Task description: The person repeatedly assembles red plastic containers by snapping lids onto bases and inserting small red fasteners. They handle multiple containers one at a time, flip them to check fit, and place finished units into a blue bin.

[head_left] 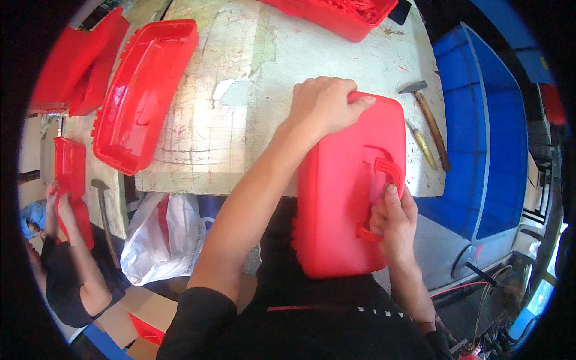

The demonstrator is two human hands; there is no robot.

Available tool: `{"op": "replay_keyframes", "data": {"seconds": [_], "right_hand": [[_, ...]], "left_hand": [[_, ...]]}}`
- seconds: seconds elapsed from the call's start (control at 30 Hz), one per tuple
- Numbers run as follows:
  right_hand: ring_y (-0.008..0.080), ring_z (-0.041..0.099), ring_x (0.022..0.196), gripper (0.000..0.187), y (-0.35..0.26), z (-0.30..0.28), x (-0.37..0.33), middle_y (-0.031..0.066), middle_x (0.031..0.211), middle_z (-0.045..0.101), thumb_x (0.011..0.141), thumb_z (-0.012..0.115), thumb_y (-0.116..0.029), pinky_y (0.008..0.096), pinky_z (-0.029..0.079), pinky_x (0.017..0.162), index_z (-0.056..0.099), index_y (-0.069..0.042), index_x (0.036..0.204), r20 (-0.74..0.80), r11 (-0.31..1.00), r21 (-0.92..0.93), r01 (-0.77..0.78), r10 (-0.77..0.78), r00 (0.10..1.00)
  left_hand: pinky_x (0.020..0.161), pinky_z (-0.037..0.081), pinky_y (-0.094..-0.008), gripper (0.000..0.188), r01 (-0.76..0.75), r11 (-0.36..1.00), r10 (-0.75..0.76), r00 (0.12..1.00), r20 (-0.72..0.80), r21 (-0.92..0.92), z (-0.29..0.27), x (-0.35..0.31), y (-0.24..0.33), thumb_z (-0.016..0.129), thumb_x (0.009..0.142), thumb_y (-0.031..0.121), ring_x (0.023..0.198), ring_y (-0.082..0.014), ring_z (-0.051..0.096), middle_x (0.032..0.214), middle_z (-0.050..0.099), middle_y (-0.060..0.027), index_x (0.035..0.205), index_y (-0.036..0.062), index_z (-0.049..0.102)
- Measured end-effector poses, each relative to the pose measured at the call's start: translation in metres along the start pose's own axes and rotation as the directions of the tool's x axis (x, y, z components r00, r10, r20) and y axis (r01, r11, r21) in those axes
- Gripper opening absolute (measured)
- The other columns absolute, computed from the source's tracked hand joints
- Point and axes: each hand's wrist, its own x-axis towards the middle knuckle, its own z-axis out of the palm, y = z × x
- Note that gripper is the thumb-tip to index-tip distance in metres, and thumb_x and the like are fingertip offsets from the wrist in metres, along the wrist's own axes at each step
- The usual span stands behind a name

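A red plastic case [336, 204] stands tilted against my body at the table's near edge. My left hand [324, 108] grips its far end, fingers curled over the edge and thumb along the top corner. On the right side of the case is a red carrying handle [391, 171]. My right hand [396, 225] is closed around that handle, with the thumb pressed on it. The fingertips under the handle are partly hidden.
Right of the case lie a hammer [433, 123] and a yellow-handled pointed tool [423, 146]. A blue crate [465, 138] stands beyond them. An open red tray [147, 96] lies left. Another person's hands [60, 201] hold a red part near a white bag [162, 246].
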Motion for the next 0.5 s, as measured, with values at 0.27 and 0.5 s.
{"op": "replay_keyframes", "data": {"seconds": [0.27, 0.5], "right_hand": [[0.0046, 0.03, 0.045, 0.021, -0.001, 0.01, 0.011, -0.006, 0.06, 0.037, 0.106, 0.051, -0.023, 0.0234, 0.021, 0.038, 0.049, -0.013, 0.087, -0.08, 0.997, 0.053, -0.047, 0.051, 0.995], [0.0046, 0.031, 0.045, 0.019, -0.01, 0.015, 0.02, -0.0063, 0.061, 0.038, 0.105, 0.051, -0.023, 0.0232, 0.022, 0.039, 0.052, -0.011, 0.091, -0.099, 0.99, -0.108, -0.092, 0.082, 0.992]], "left_hand": [[0.073, 0.054, -0.0482, 0.042, -0.112, 0.994, 0.111, 0.985, -0.133, 0.0, 0.011, -0.004, -0.008, 0.065, 0.087, 0.05, 0.082, -0.036, 0.07, 0.085, 0.073, -0.0153, 0.09, 0.0105, 0.076], [0.075, 0.054, -0.0493, 0.047, -0.094, 0.996, 0.093, 0.987, -0.131, -0.002, 0.018, -0.006, -0.012, 0.062, 0.089, 0.052, 0.087, -0.0375, 0.07, 0.089, 0.073, -0.0174, 0.095, 0.0068, 0.074]]}}
